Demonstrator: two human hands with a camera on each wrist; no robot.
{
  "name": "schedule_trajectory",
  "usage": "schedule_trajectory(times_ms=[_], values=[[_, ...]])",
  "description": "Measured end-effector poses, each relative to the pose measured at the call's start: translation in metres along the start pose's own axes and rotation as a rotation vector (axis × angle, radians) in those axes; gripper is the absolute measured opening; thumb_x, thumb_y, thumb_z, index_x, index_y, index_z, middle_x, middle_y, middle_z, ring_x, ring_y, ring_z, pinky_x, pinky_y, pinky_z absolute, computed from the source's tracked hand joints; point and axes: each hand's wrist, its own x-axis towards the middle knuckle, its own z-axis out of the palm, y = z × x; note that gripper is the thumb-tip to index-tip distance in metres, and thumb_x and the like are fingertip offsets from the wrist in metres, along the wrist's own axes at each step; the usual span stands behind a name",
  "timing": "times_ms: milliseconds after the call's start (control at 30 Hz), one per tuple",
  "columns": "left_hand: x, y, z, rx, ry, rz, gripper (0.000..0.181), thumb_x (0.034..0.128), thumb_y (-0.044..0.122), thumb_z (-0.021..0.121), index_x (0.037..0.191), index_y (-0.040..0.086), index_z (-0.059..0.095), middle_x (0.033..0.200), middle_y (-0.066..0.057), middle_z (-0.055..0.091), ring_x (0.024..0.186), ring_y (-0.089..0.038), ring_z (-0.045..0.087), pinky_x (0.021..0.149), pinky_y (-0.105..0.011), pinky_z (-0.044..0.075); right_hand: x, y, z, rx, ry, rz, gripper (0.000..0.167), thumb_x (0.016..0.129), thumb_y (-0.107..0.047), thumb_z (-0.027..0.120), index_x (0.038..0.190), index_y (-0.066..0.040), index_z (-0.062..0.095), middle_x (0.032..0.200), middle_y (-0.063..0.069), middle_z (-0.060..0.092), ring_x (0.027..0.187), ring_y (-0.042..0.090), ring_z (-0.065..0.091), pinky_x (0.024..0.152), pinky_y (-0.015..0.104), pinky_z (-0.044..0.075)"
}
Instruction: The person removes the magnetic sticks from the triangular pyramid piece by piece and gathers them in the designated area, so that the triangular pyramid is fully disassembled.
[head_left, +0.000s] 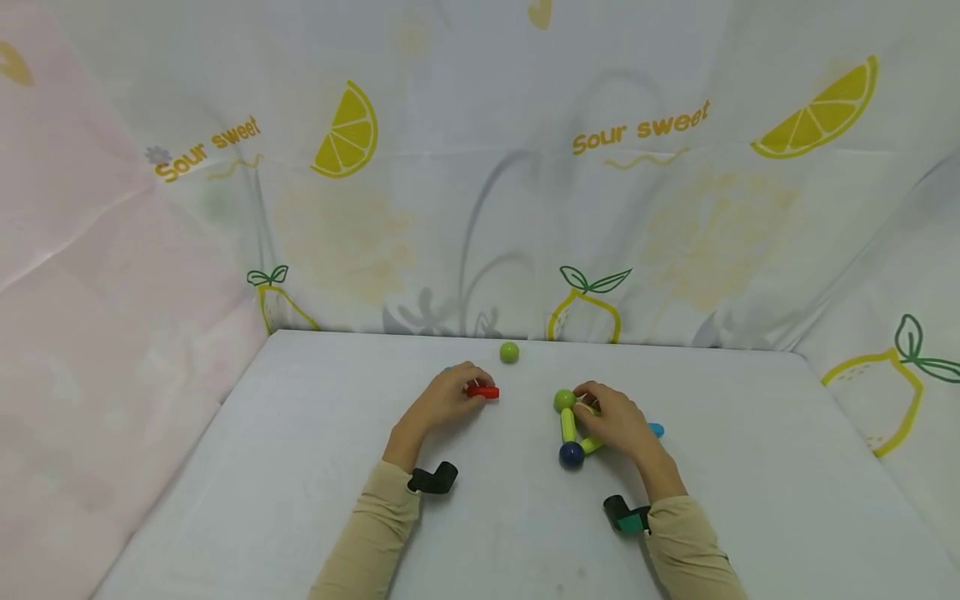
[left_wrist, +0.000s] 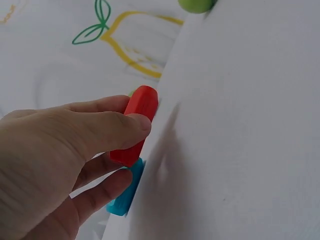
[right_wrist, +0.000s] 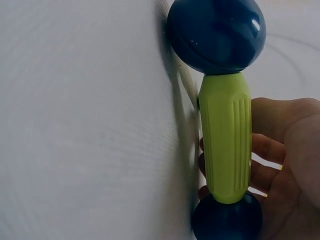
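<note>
My left hand (head_left: pixel 450 393) pinches a red magnetic rod (left_wrist: pixel 142 107) between thumb and fingers, just over the table. A light-blue rod (left_wrist: pixel 131 187) lies beyond the fingers, mostly hidden in the head view. My right hand (head_left: pixel 617 421) holds a joined piece made of yellow-green rods (head_left: pixel 568 425) and balls, its thumb and forefinger around a partly hidden rod near the green ball (head_left: pixel 565 401). A navy ball (head_left: pixel 572 455) forms the near corner. In the right wrist view, a yellow-green rod (right_wrist: pixel 225 140) links two navy balls, with the fingers behind it.
A loose green ball (head_left: pixel 509 352) sits near the back edge of the white table (head_left: pixel 495 517). Another blue piece (head_left: pixel 656 430) shows just right of my right hand. A printed cloth (head_left: pixel 465 208) hangs directly behind the table.
</note>
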Motion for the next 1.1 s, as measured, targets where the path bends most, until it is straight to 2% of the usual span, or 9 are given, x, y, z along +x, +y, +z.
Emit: schedule_trajectory(times_ms=[167,333,533,667,833,1100], values=[[-0.003,-0.009,-0.007,-0.007,0.026,0.012,0.022,0.0825,0.004,0.070,0.103,0.012,0.066,0.096,-0.001,0.065,0.090,-0.014,0.060,0.082,-0.032,0.049,-0.002,-0.001,-0.001,-0.004,-0.007,-0.004,0.027,0.093,-0.023,0.057,0.114,-0.008,0.061,0.102,0.009,0.066,0.091,0.022,0.059,0.077,0.042,0.049],[-0.003,-0.013,-0.011,0.031,0.064,0.002,0.022,0.0799,0.004,0.073,0.100,0.011,0.068,0.096,-0.001,0.066,0.090,-0.017,0.059,0.083,-0.034,0.048,-0.003,-0.001,-0.002,-0.008,0.005,0.002,0.025,0.092,-0.024,0.058,0.110,-0.007,0.062,0.101,0.009,0.066,0.091,0.023,0.060,0.079,0.043,0.049],[-0.006,-0.016,-0.014,0.101,0.094,-0.041,0.023,0.0784,0.006,0.075,0.100,0.011,0.070,0.099,-0.003,0.066,0.097,-0.022,0.059,0.087,-0.038,0.048,-0.004,0.001,0.001,-0.014,0.016,0.004,0.023,0.092,-0.026,0.059,0.105,-0.008,0.063,0.098,0.007,0.065,0.088,0.021,0.059,0.077,0.042,0.048],[-0.009,-0.018,-0.015,0.137,0.092,-0.078,0.021,0.0795,0.009,0.075,0.099,0.013,0.070,0.097,-0.002,0.064,0.095,-0.021,0.058,0.084,-0.038,0.048,-0.004,0.001,0.002,-0.015,0.020,-0.004,0.022,0.092,-0.026,0.059,0.105,-0.008,0.063,0.098,0.005,0.066,0.088,0.020,0.059,0.077,0.041,0.048],[-0.010,-0.020,-0.014,0.140,0.092,-0.099,0.020,0.0809,0.010,0.074,0.100,0.014,0.070,0.098,-0.002,0.062,0.095,-0.021,0.057,0.082,-0.038,0.048,-0.004,0.001,0.002,-0.016,0.023,-0.006,0.021,0.092,-0.025,0.059,0.105,-0.009,0.063,0.099,0.005,0.065,0.089,0.020,0.059,0.078,0.042,0.048],[-0.009,-0.024,-0.010,0.143,0.148,-0.103,0.021,0.0799,0.006,0.074,0.099,0.015,0.070,0.097,-0.004,0.060,0.094,-0.024,0.055,0.078,-0.038,0.048,-0.006,0.000,0.002,-0.011,0.020,-0.027,0.021,0.092,-0.025,0.059,0.103,-0.008,0.063,0.096,0.004,0.065,0.088,0.020,0.058,0.079,0.041,0.048]])
